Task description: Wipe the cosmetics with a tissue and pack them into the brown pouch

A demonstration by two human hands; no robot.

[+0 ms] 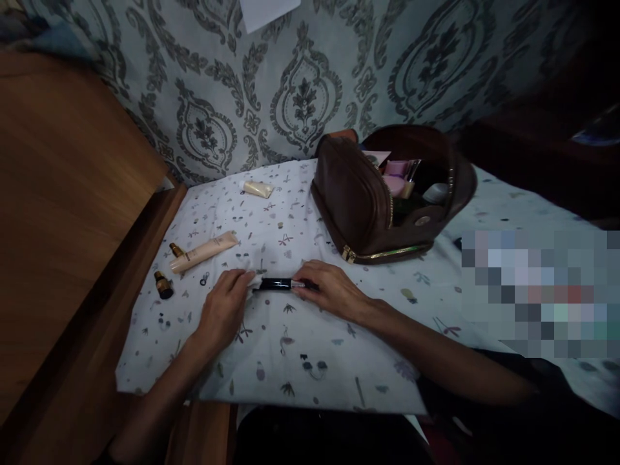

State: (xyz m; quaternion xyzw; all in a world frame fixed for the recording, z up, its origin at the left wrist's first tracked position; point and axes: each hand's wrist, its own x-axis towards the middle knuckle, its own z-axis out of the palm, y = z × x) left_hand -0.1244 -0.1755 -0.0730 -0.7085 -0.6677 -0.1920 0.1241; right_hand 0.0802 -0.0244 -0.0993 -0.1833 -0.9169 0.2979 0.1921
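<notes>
A slim glossy black cylindrical tube [276, 284] lies level between the two hands, over the white-clothed, print-patterned counter [339, 381]; the left hand [223, 302] pinches a small white scrap [256, 281], perhaps tissue, at one end; the right hand [333, 289] pinches the silver-and-dark other end; so smooth a barrel could slip and roll if either pinch slackened; a sudden jerk apart might send the right hand into the brown leather-look zipped bag [356, 194], whose gaping mouth could spill, or the left into the pale peach plastic squeeze tube [203, 252].
</notes>
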